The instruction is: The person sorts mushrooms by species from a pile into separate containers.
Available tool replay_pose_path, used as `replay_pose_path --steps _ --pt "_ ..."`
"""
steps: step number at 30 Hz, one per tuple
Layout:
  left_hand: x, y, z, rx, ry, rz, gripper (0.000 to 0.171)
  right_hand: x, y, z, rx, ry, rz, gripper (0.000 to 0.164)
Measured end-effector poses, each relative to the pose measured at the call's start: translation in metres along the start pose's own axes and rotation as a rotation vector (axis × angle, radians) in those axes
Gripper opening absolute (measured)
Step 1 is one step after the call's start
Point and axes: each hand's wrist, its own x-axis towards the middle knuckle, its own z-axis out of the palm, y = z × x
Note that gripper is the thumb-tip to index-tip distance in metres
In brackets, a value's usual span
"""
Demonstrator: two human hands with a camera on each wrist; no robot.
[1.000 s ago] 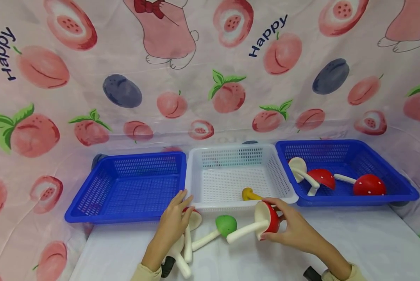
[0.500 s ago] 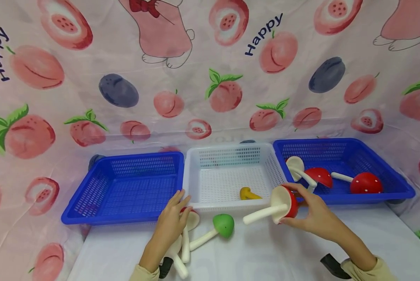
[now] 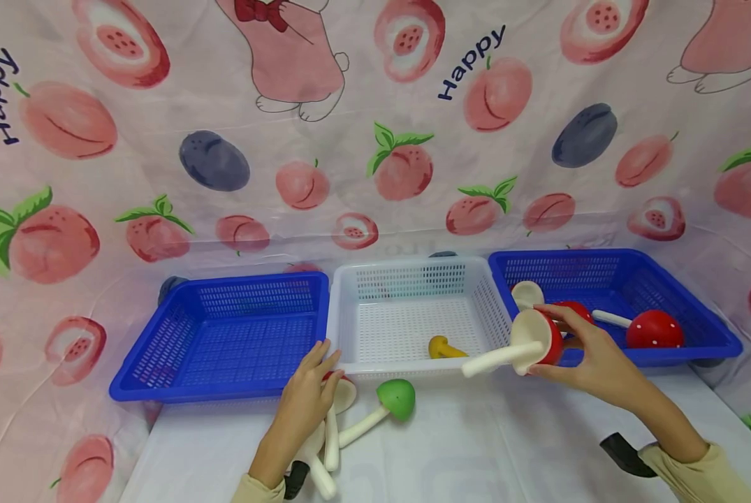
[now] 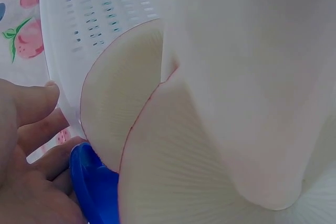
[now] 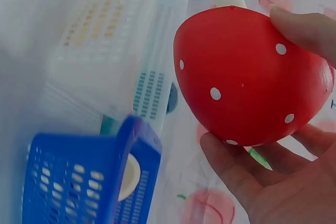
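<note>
My right hand (image 3: 604,363) grips a red toy mushroom (image 3: 526,335) by its cap, thumb below and fingers above. Its pale stem points left, and the cap overlaps the front rim of the right blue basket (image 3: 652,355). White dots show on the red cap (image 5: 247,77) in the right wrist view. My left hand (image 3: 306,398) lies with loosely extended fingers beside the left blue basket (image 3: 218,392), over several pale-stemmed mushrooms (image 3: 345,395) it partly hides. Pale cap undersides (image 4: 121,93) fill much of the left wrist view. A green mushroom (image 3: 397,399) lies to its right.
Between the two blue baskets stands a white basket (image 3: 406,365) holding a small yellow mushroom (image 3: 439,346). Inside the right blue basket are red mushrooms (image 3: 655,330) with white dots. A fruit-print cloth (image 3: 406,230) hangs behind; white cloth (image 3: 463,461) covers the table.
My right hand has carried the red mushroom rightward and up, from before the white basket to the right blue basket's front rim. My left hand has stayed in place.
</note>
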Motion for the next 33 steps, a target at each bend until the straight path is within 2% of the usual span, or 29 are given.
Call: replay_pose_path --steps 7,14,19,33 --pt "0.0 0.0 0.0 -0.004 -0.002 -0.012 0.035 0.007 0.011 -0.016 -0.027 -0.015 0.04 0.086" --pt "0.0 0.002 -0.001 0.017 0.0 0.009 0.035 0.012 0.028 -0.028 -0.061 0.005 0.07 0.086" --pt "0.0 0.002 -0.002 0.016 -0.009 0.005 0.035 0.015 0.042 -0.033 -0.084 0.019 0.073 0.085" --pt "0.002 0.002 -0.007 -0.013 -0.031 0.009 0.034 0.019 0.084 -0.037 -0.083 0.015 0.207 0.083"
